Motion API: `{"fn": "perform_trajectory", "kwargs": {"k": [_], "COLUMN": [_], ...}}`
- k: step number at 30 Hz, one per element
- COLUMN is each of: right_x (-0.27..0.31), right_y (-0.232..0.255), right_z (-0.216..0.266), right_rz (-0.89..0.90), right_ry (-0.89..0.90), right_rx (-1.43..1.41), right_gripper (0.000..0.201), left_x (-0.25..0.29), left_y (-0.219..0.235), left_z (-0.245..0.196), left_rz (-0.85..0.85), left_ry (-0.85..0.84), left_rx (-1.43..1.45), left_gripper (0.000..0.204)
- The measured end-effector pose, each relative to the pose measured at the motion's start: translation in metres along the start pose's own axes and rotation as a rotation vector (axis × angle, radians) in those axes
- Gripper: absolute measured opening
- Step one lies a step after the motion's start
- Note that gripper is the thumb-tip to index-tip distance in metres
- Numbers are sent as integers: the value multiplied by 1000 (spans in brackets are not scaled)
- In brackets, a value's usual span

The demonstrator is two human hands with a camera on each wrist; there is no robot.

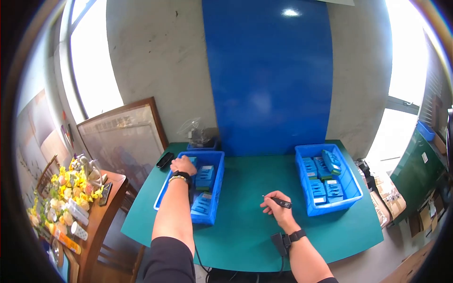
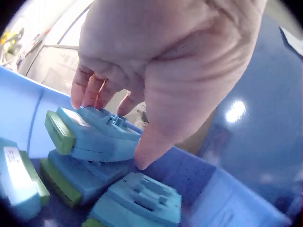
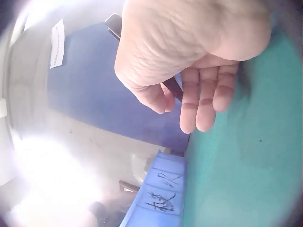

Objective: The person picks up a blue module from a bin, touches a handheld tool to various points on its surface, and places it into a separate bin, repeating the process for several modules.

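My left hand [image 1: 183, 166] reaches into the far part of the left blue bin [image 1: 218, 191]. In the left wrist view its thumb and fingers grip the upper of two stacked blue plastic modules, a blue module [image 2: 102, 139] with a green end strip. More such modules [image 2: 142, 201] lie under and beside it. Over the middle of the table, my right hand [image 1: 279, 212] holds a slim black pen-shaped tool [image 1: 283, 203] with a thin tip pointing left. In the right wrist view the palm hides most of that tool, and three fingers extend beyond it.
On the green table [image 1: 250, 236], a second blue bin [image 1: 351, 200] with several blue modules [image 1: 334, 188] stands at the right. A black case [image 1: 164, 160] lies left of the left bin. Behind that bin, a small container [image 1: 205, 145] holds a plastic bag. Flowers [image 1: 71, 188] stand on a wooden table at the left.
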State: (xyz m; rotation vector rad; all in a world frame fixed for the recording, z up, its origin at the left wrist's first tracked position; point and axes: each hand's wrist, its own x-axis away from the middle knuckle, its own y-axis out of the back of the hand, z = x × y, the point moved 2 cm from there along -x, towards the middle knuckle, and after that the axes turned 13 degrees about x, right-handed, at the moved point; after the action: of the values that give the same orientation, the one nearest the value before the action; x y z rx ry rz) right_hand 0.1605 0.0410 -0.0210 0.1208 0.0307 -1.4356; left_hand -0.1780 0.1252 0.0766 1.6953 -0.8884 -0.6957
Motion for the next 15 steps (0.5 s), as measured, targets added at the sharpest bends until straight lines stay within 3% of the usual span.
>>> {"fn": "perform_trajectory", "kwargs": {"k": [3,6,8,10,13,15], "right_x": [-4,-4,-5,-6,-5,-4], "right_y": [2,0,0,0,0,0], "right_z": [-1,-3,-2,-2,0,0], "right_rz": [-8,-9,-2,-11,-12,3], "right_ry": [-1,7,4,5,11,13], "right_rx": [3,43,38,20,1,18], "right_gripper": [14,13,15,15,15,15], "left_x": [-12,12,2,-10,27,67], "left_y": [-10,15,13,18,29,30], "left_z": [7,-2,7,9,-8,-24], "left_rz": [-96,-47,-172,-113,207,384], "left_ry": [37,20,-111,-135,-123,-99], "left_rx": [-54,-6,181,444,1284,1781], "left_gripper": [60,66,72,63,42,40]}}
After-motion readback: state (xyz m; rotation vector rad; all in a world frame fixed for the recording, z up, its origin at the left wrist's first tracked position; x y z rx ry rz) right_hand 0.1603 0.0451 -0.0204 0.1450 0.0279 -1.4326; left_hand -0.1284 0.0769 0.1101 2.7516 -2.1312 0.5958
